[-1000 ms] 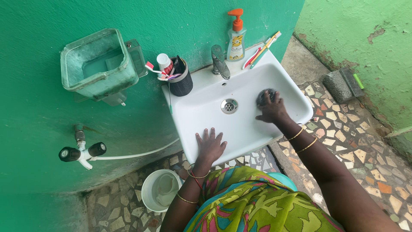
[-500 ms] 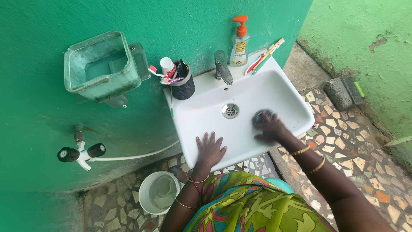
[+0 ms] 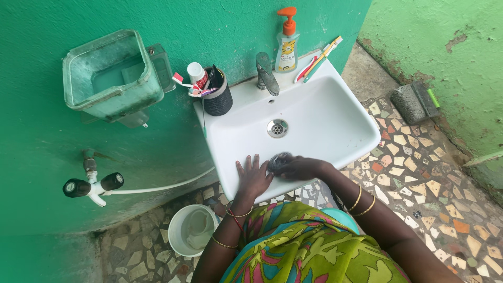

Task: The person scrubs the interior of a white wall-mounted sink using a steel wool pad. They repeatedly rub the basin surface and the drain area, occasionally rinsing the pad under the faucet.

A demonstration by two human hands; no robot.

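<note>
Hands at the white sink (image 3: 346,112), one pressing a scrubber (image 3: 277,160) to its front wall.

The right hand (image 3: 299,167) was closed around the dark scrubber, held against the sink's near inner side, just in front of the drain (image 3: 277,128). The left hand (image 3: 252,176) lay flat and open, fingers spread, on the sink's front rim, touching nothing else, just beside the scrubber. At the sink's back stood the tap (image 3: 266,73), a soap bottle (image 3: 286,44) and a black cup (image 3: 217,97).

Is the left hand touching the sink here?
Touching. The head view shows the left hand pressed flat, fingers spread, on the front rim of the white sink, with no gap visible.
</note>
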